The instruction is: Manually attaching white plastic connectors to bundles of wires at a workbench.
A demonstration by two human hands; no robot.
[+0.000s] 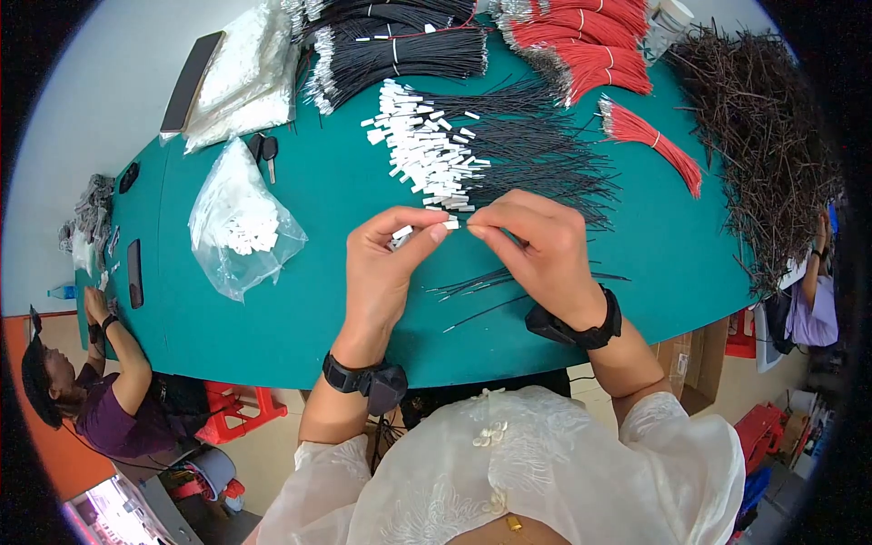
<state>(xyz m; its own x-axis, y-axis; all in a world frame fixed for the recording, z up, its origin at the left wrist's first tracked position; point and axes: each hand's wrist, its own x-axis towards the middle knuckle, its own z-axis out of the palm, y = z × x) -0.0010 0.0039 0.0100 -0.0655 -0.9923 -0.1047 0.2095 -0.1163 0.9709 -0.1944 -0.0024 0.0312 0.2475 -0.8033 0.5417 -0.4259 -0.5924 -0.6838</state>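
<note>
My left hand pinches a small white plastic connector housing between thumb and forefinger. More white housings are tucked in behind those fingers. Close beside it, my right hand is closed in a pinch on a thin black wire, its end at the housing; the fingers hide most of it. I cannot tell how far the wire sits inside. Loose black wires lie on the table under my right hand. Just beyond both hands spreads a pile of black wires with white housings on their left ends.
On the green table are a clear bag of white housings, keys, stacked plastic bags, black wire bundles, red wire bundles, a smaller red bundle and a dark tangled heap. A co-worker sits left.
</note>
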